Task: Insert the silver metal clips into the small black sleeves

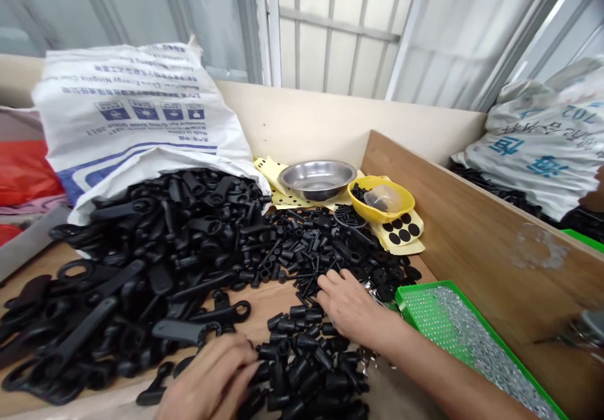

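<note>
My left hand (pixel 212 376) is at the bottom centre, its fingers curled together beside a heap of short black plastic sleeves (pixel 302 363); whatever they may hold is hidden. Farther out, my right hand (pixel 348 305) reaches down into thin black pins (pixel 309 281), fingertips bent and close together. I cannot make out what is between them. Black handles with ring-shaped ends (pixel 186 330) lie just beyond my left hand. Black round discs (pixel 384 275) are gathered right of my right hand.
A white woven sack (pixel 141 111) spills black handles at left. Behind the parts stand a steel bowl (pixel 318 181) and a yellow basket (pixel 401 194). A green tray (pixel 410 300) of small metal pieces lies right, along a wooden divider (pixel 472 218).
</note>
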`<state>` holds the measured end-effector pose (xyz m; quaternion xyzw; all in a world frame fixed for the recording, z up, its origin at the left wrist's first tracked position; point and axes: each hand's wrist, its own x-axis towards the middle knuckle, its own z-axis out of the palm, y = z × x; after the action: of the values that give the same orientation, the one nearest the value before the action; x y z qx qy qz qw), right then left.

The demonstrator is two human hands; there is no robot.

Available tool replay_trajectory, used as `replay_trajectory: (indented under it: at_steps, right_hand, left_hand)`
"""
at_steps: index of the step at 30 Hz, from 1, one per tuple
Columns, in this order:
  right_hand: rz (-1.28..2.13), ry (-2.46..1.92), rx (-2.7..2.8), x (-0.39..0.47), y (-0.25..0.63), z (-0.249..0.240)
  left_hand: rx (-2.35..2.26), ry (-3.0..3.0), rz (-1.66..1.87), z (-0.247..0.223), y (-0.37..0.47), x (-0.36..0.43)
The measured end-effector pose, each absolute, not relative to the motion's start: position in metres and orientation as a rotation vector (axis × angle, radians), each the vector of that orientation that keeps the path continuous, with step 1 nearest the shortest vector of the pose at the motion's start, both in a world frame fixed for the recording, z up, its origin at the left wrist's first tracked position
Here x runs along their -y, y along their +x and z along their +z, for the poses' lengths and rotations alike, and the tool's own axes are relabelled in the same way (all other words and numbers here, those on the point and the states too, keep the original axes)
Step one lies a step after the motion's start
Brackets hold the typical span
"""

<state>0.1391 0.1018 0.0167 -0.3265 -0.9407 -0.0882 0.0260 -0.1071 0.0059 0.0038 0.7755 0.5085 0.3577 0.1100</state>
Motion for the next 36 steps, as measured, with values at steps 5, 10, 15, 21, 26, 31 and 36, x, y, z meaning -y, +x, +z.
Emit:
replay_trajectory:
  at_steps: [5,10,15,21,26,31,36]
  right_hand:
    - [-0.282,-0.927,2.922,-0.104,0.133,0.022]
    - [-0.082,-1.003,2.897,-0.111,0.138,0.025]
    - [0.093,-1.057,2.773,-0.119,0.150,0.029]
    - [0.314,-1.083,2.544,-0.120,0.149,0.038]
    - [0.538,-1.040,2.415,-0.115,0.148,0.044]
    - [0.577,-1.086,2.365,-0.117,0.159,0.056]
    - [0.949,-1.020,2.021,-0.114,0.162,0.062]
  left_hand:
    - [-1.730,2.494,0.582,0.023,-0.086,-0.074]
    - [-1.718,2.514,0.461,0.014,-0.068,-0.115]
    - [-1.660,2.463,0.494,0.014,-0.072,-0.119]
    - [-1.503,2.322,0.637,0.034,-0.059,-0.103]
    - [-1.275,2.163,0.850,0.039,-0.032,-0.091]
    - [-1.271,1.659,0.973,0.038,-0.028,-0.091]
    - [-1.208,1.078,1.069,0.040,-0.027,-0.086]
